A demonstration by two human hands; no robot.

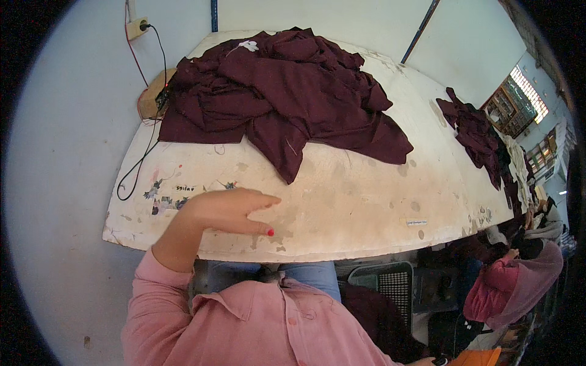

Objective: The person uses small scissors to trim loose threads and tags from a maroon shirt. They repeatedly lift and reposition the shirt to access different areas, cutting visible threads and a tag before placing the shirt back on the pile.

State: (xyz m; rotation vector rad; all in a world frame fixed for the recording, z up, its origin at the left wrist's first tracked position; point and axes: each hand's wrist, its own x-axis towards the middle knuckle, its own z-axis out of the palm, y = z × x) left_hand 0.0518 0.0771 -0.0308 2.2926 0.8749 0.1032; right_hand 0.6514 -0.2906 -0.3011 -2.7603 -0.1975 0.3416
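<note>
My left hand (235, 210) reaches over the near left part of the worktable (354, 201). Its thumb and fingers are apart and nothing is held in them; I cannot tell whether it touches the tabletop. Beyond it lies a large heap of dark maroon garments (274, 85), crumpled, with one pointed corner hanging toward my hand. A small white bit of thread or cloth (248, 46) rests on the heap. My right arm goes down to the lower right, where only part of my right hand (422, 362) shows at the picture's edge, its fingers hidden.
A wooden block (149, 100) with a black plug device and cable (139, 168) stands at the table's left edge. More dark garments (473, 134) lie at the far right. Below are a green plastic basket (390, 283), maroon cloth (378, 323) and an orange item (479, 357). A seated person (506, 283) is at right.
</note>
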